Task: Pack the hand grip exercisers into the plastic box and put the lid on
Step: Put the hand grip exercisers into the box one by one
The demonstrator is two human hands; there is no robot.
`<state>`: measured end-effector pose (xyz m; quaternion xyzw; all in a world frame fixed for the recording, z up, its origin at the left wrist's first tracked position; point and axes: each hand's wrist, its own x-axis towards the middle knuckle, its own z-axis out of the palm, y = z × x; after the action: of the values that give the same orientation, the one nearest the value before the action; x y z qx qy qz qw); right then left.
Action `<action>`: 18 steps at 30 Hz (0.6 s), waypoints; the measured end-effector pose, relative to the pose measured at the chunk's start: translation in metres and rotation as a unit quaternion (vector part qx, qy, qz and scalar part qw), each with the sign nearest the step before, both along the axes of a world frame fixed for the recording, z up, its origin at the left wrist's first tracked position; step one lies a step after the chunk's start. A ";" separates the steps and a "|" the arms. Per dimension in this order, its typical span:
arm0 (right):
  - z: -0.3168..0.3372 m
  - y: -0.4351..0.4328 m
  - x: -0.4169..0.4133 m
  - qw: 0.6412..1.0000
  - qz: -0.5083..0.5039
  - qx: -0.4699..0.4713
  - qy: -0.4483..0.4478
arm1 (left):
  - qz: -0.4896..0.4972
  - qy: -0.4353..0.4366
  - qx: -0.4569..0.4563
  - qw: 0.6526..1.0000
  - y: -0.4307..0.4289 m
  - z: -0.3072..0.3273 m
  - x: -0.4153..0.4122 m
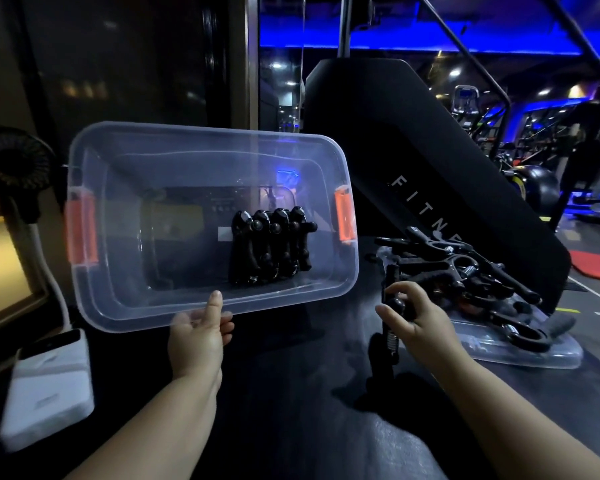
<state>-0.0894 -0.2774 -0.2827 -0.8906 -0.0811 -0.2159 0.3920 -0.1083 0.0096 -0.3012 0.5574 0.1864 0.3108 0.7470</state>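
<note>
**At the near rim: box tipped, one grip on its way**

In the lower middle of the frame my left hand (pixel 198 336) pinches the near rim of the plastic box (pixel 125 308), thumb up over the edge and fingers curled beneath. The box looks tipped up towards me. Right of it, my right hand (pixel 416 320) is curled round one hand grip exerciser (pixel 392 337), held upright with its spring low.

Four exercisers (pixel 272 245) stand in a row inside the box, right of centre. The rest lie in a loose pile (pixel 471 275) on the clear lid (pixel 534 355) at the right of the frame, on the bench.

My worry is the tilt. With only one hand on one edge, the box could swing or slip when the new grip lands, and the standing row could topple or slide. The held grip could also catch the right rim or the orange latch (pixel 345 216) on the way in. Later, pulling the lid free could spill what remains of the pile.

There is open room between my hands, and the left half of the box is unfilled. The right side is tighter, since the black machine (pixel 430 168) rises just behind the pile. A fan (pixel 14 161) and a white pack (pixel 49 386) sit close on the left.
</note>
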 end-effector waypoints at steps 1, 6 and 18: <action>-0.001 0.002 0.000 1.000 0.008 -0.001 0.006 | 0.001 0.001 -0.001 1.000 0.000 0.000 0.000; -0.002 0.006 0.000 0.999 0.038 0.010 0.027 | 0.001 0.006 -0.007 1.000 0.000 -0.001 0.000; -0.001 -0.010 0.005 0.995 0.021 0.048 0.085 | 0.001 0.007 -0.005 1.000 0.001 -0.001 0.001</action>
<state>-0.0841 -0.2871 -0.2833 -0.8837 -0.0558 -0.1352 0.4445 -0.1074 0.0106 -0.3024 0.5561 0.1933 0.3065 0.7480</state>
